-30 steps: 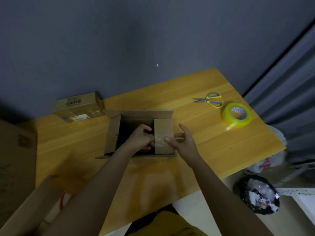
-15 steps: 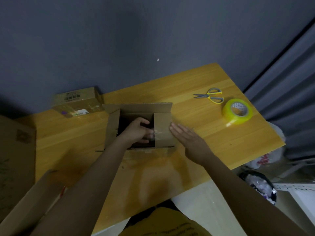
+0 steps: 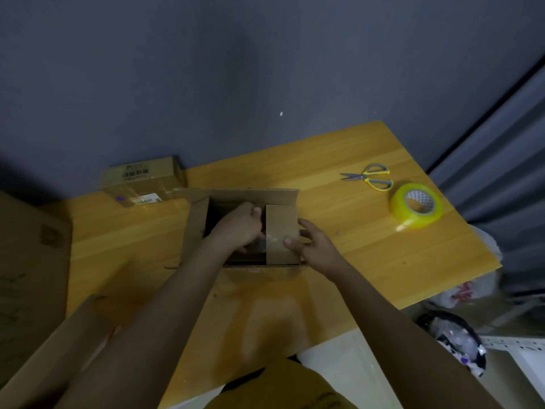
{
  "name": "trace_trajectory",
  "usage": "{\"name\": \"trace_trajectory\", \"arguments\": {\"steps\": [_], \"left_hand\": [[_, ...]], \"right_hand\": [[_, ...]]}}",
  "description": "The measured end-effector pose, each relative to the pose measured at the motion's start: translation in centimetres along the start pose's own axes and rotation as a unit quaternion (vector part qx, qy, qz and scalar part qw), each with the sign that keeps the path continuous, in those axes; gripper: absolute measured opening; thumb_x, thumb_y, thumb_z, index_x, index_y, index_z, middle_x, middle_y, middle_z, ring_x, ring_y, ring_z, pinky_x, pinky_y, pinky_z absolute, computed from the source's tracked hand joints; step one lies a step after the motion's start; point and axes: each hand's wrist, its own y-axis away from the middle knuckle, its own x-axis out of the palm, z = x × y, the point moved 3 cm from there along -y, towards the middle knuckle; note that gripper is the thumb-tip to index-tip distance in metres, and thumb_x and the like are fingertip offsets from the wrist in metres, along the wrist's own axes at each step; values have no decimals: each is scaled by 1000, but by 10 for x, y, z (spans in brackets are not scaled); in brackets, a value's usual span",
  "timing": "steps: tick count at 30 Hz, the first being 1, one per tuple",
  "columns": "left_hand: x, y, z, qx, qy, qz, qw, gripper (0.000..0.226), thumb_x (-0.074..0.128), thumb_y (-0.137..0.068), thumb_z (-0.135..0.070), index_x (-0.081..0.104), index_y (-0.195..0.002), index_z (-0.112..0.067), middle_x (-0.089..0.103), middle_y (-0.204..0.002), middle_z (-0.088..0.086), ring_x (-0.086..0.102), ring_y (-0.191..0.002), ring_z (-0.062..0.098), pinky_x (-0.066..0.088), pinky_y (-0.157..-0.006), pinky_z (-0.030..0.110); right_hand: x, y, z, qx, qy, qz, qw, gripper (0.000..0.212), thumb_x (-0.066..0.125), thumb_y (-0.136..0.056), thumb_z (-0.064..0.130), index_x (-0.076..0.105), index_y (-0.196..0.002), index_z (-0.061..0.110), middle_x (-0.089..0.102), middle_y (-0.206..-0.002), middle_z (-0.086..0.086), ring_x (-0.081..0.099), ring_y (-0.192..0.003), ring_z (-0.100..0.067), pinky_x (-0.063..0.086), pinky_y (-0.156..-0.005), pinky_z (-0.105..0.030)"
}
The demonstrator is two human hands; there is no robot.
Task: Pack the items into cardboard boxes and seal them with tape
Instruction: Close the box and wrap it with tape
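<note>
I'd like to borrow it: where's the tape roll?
The yellow tape roll lies near the table's far right corner, just beside the scissors.

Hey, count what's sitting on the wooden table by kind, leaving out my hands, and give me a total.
Cardboard boxes: 2, the open box and the labelled closed box
Scissors: 1
Tape roll: 1
Total: 4

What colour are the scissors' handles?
Yellow and grey, on the scissors, seen in the head view.
</note>
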Motion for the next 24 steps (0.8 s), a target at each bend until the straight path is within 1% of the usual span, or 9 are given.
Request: {"name": "trace_trajectory", "arguments": {"steps": [3, 7, 12, 14, 16, 18, 19, 22, 24], "left_hand": [[-1, 8, -11, 72, -177, -101, 976, 42, 31, -100, -39, 45, -134, -17, 61, -111, 5, 56, -86, 20, 42, -60, 29], [-8, 11, -7, 58, -183, -114, 975, 51, 32, -102, -37, 29, -149, -16, 47, -143, 8, 48, -124, 27, 41, -87, 31], [-17, 16, -9, 67, -173, -121, 975, 56, 36, -101, -36, 18, -153, -22, 47, -144, 6, 55, -114, 25, 42, -76, 27], [-17, 22, -8, 65, -183, -121, 974, 56, 37, -101, -36, 18, -152, -23, 53, -138, 7, 59, -103, 24, 43, -69, 28], [-32, 32, -9, 89, -235, -181, 951, 51, 39, -100, -31, 30, -148, -20, 65, -114, 12, 62, -91, 28, 43, -63, 29], [-58, 42, -14, 115, -271, -269, 917, 42, 41, -97, -23, 43, -138, -16, 67, -94, 16, 63, -86, 35, 48, -65, 34], [-66, 45, -16, 116, -242, -274, 924, 36, 43, -96, -22, 52, -130, -13, 68, -92, 16, 63, -86, 35, 51, -69, 37], [-41, 54, -27, 97, -79, -117, 985, 23, 49, -94, -19, 67, -93, -6, 71, -83, 12, 68, -77, 27, 58, -73, 43], [-11, 51, -28, 54, -87, -13, 995, 22, 53, -92, -14, 68, -85, 0, 66, -74, 13, 64, -69, 29, 55, -63, 37]], "right_hand": [[11, 3, 4, 1, -39, 11, 999, 74, 68, -86, 38, 29, -148, 25, 44, -130, -1, 52, -114, -24, 57, -75, -40], [16, 4, 3, 0, -42, 5, 999, 74, 68, -86, 38, 29, -148, 27, 42, -124, 2, 50, -114, -24, 58, -77, -43], [22, 3, 9, 0, -42, 13, 999, 72, 66, -88, 40, 28, -147, 29, 43, -122, 2, 50, -109, -22, 57, -74, -42], [24, 2, 11, -4, -40, 9, 999, 71, 66, -88, 40, 29, -147, 28, 44, -123, 2, 50, -109, -21, 57, -76, -42], [25, 4, 11, -14, -27, 7, 999, 69, 65, -89, 36, 29, -147, 28, 45, -124, 1, 51, -107, -21, 57, -74, -42], [27, 7, 10, -23, -27, 4, 999, 66, 64, -91, 33, 30, -147, 28, 46, -124, 1, 52, -106, -22, 59, -72, -44], [27, 8, 10, -23, -34, 6, 999, 66, 64, -90, 33, 30, -146, 29, 45, -123, 1, 53, -106, -23, 59, -70, -44], [29, 11, 12, -19, -55, 17, 998, 67, 65, -89, 34, 30, -146, 27, 46, -124, -1, 57, -105, -25, 59, -69, -48], [29, 10, 13, -15, -60, 17, 998, 67, 65, -89, 33, 30, -146, 26, 47, -122, 1, 57, -105, -26, 58, -73, -53]]}}
